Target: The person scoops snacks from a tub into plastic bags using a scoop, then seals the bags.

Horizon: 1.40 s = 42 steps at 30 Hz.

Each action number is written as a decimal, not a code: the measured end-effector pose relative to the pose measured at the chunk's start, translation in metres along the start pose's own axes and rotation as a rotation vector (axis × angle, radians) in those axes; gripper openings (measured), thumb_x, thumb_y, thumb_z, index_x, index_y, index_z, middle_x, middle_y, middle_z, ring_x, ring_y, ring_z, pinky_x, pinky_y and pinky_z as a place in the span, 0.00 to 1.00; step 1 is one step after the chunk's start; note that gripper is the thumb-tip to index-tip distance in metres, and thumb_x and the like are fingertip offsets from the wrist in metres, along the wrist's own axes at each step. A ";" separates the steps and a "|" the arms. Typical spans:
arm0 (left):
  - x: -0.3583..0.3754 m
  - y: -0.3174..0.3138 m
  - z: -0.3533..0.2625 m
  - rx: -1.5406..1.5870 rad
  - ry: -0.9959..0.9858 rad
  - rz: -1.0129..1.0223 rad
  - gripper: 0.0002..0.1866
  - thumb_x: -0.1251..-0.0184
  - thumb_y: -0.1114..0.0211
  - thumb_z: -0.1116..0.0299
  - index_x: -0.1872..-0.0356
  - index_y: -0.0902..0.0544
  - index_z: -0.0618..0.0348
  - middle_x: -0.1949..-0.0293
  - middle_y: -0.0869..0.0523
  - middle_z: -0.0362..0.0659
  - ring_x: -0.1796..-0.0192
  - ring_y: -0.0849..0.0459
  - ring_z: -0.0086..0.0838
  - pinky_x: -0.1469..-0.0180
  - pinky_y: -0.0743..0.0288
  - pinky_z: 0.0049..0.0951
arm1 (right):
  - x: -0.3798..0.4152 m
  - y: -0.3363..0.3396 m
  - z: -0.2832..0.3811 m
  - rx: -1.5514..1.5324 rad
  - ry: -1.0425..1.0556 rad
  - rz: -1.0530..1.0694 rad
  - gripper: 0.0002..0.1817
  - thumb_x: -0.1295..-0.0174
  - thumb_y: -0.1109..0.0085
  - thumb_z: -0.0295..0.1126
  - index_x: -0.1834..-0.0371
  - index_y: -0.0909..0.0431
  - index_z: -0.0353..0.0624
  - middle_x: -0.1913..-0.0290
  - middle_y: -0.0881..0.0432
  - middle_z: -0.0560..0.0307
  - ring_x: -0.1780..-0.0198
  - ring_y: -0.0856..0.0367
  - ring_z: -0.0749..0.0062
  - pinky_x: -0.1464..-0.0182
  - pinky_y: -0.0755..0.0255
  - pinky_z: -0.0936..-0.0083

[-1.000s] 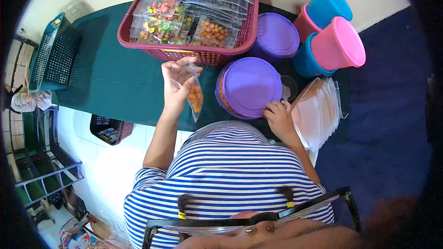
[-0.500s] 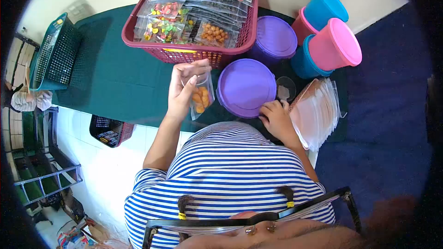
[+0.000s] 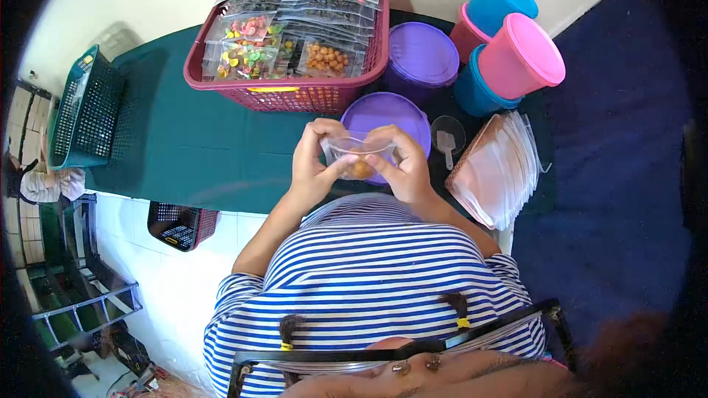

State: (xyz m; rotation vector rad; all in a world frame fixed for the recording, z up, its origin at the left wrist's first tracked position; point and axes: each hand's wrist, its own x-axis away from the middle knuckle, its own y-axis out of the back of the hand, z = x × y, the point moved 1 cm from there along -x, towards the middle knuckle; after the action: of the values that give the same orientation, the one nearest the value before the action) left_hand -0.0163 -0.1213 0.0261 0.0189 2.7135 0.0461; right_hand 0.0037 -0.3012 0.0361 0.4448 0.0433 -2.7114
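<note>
Between my two hands hangs a small clear plastic bag point(image 3: 360, 149) with orange-brown round snacks at its bottom. My left hand point(image 3: 318, 159) pinches the bag's left side, thumb against the film. On the other side my right hand point(image 3: 403, 164) grips the top edge in the same way. The bag's mouth looks spread apart. Just behind my hands stands a tub with a purple lid point(image 3: 391, 113), partly hidden by them. A small scoop point(image 3: 445, 146) lies on a round clear piece to the right of that tub.
A maroon basket point(image 3: 310, 96) full of packed snack bags stands at the back. Beside it are another purple-lidded tub point(image 3: 422, 55) and stacked pink point(image 3: 520, 55) and blue tubs point(image 3: 505, 4). A stack of clear bags point(image 3: 498, 173) lies right; a green basket point(image 3: 88, 118) stands far left.
My right hand has left the tub's edge and come over to the bag, which both hands now hold. The bag has moved right, in front of the purple lid. The camera view has shifted slightly.
</note>
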 end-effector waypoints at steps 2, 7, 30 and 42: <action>0.006 0.003 0.009 0.037 0.071 -0.029 0.21 0.41 0.24 0.70 0.50 0.25 0.62 0.52 0.20 0.45 0.52 0.19 0.29 0.47 0.25 0.30 | 0.001 -0.002 -0.001 -0.018 -0.008 -0.049 0.12 0.37 0.33 0.25 0.52 0.21 0.37 0.56 0.17 0.57 0.51 0.18 0.74 0.46 0.26 0.75; 0.005 -0.002 0.009 -0.029 -0.020 0.004 0.08 0.38 0.28 0.75 0.61 0.17 0.63 0.59 0.16 0.46 0.57 0.17 0.30 0.53 0.24 0.28 | 0.002 0.000 -0.004 0.079 0.009 -0.088 0.06 0.37 0.33 0.24 0.59 0.18 0.37 0.60 0.16 0.55 0.56 0.16 0.72 0.49 0.25 0.76; 0.004 -0.014 0.011 -0.166 -0.190 -0.049 0.05 0.41 0.29 0.76 0.66 0.16 0.63 0.65 0.14 0.46 0.62 0.18 0.34 0.57 0.26 0.32 | 0.002 0.000 -0.021 0.094 0.148 -0.136 0.05 0.43 0.34 0.18 0.64 0.18 0.38 0.65 0.18 0.55 0.62 0.20 0.68 0.57 0.27 0.74; 0.006 -0.006 0.025 0.190 0.129 -0.255 0.03 0.29 0.38 0.76 0.63 0.18 0.65 0.61 0.16 0.46 0.58 0.20 0.27 0.52 0.27 0.26 | -0.001 0.001 -0.032 0.185 0.139 -0.252 0.03 0.40 0.35 0.21 0.65 0.19 0.38 0.65 0.18 0.55 0.61 0.22 0.66 0.53 0.30 0.72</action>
State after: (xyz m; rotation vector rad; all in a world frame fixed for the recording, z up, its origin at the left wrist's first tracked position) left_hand -0.0117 -0.1268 0.0005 -0.2828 2.8149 -0.2952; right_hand 0.0144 -0.2987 0.0063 0.7268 -0.1221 -2.9389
